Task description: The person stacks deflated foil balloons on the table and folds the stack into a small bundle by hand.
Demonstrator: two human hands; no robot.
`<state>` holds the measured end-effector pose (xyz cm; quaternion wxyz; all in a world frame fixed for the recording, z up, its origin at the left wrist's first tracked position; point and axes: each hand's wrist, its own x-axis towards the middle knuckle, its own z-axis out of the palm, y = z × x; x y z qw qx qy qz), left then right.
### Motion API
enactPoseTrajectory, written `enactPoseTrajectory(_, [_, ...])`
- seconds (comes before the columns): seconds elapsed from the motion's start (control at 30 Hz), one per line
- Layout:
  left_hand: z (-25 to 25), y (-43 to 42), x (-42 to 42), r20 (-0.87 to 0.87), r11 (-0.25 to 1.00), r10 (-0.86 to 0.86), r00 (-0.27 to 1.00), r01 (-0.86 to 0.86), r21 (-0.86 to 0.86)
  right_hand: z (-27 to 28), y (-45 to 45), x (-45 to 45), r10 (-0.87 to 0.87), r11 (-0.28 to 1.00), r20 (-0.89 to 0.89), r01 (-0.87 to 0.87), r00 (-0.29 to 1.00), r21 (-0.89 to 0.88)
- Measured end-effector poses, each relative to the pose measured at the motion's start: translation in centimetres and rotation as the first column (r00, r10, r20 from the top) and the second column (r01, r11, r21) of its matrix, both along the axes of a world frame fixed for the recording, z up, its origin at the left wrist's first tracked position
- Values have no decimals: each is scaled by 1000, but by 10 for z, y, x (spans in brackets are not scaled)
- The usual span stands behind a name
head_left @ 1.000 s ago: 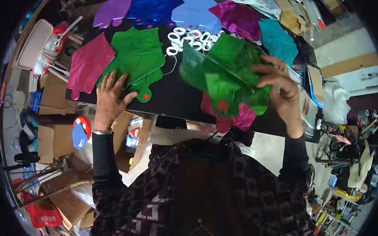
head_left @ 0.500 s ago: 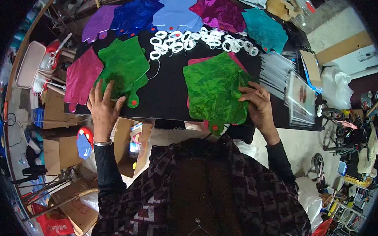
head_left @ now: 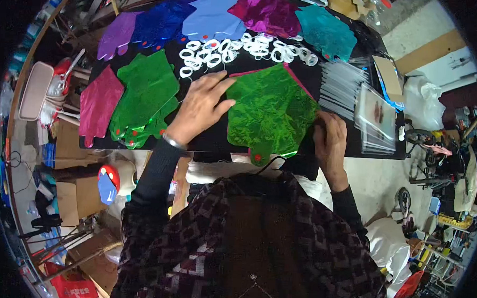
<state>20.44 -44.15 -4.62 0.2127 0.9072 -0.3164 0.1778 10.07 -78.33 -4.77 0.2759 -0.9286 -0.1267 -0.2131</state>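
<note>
A shiny green foil sheet (head_left: 269,110) lies flat on the black table, with a pink edge showing beneath it. My left hand (head_left: 202,106) is at its upper left, fingers apart, holding nothing. At the sheet's right edge rests my right hand (head_left: 330,142), its fingers bent downward and fingertips partly hidden, so its grip is unclear. Further left lie another pile of green foil (head_left: 148,92) and a pink foil piece (head_left: 100,104). White ribbon rolls (head_left: 229,51) are gathered beyond my left hand.
Purple (head_left: 117,34), dark blue (head_left: 164,20), light blue (head_left: 215,15), magenta (head_left: 266,14) and teal foils (head_left: 326,33) line the far side. Clear plastic packets (head_left: 377,118) and thin white strips (head_left: 341,88) lie right. Cardboard boxes (head_left: 79,198) stand below left.
The right-hand green sheet has come down flat over the pink one. My left hand has moved right, from the left green pile to beside this sheet.
</note>
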Motion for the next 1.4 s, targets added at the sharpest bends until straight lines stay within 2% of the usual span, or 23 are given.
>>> enactPoseTrajectory(0.1, [-24, -20, 33, -9, 995, -93, 996, 94, 34, -2, 7, -4, -184, 977, -56, 177, 981, -115])
enactPoseTrajectory(0.13, [-22, -25, 34, -10, 994, -103, 995, 104, 36, -5, 10, -5, -194, 976, -56, 187, 979, -113])
enactPoseTrajectory(0.27, [-14, -35, 26, -172, 992, -51, 984, 70, 105, -22, 25, -4, -196, 978, 0, 195, 981, -72])
enactPoseTrajectory(0.47, [-16, 0, -13, -129, 999, -4, 992, 10, 42, -21, 40, 2, -84, 994, -8, 84, 996, -71])
enactPoseTrajectory(0.63, [-17, 8, -9, -128, 1000, -5, 992, 2, -22, -16, 37, 9, -105, 992, -46, 101, 993, -76])
enactPoseTrajectory(0.8, [-19, -5, -2, -133, 999, -28, 991, 22, -48, -15, 41, -6, -123, 977, 20, 125, 992, -175])
enactPoseTrajectory(0.97, [0, 7, -15, -151, 985, -2, 989, -24, -171, -15, 37, -27, -143, 985, -19, 141, 989, -95])
enactPoseTrajectory(1.1, [21, 33, -61, -256, 979, -48, 966, -6, -206, 10, 33, -49, 102, 994, -55, -105, 993, -43])
enactPoseTrajectory(1.13, [19, 34, -71, -269, 979, -42, 962, -14, -203, 7, 34, -50, 107, 993, -68, -110, 992, -39])
enactPoseTrajectory(1.27, [17, 36, -105, -315, 987, -152, 937, 129, -90, -6, 44, -49, 267, 931, -49, -271, 962, -244])
enactPoseTrajectory(1.4, [1, 24, -108, -265, 987, -155, 952, 136, -91, -7, 55, -42, 291, 932, -68, -299, 954, -206])
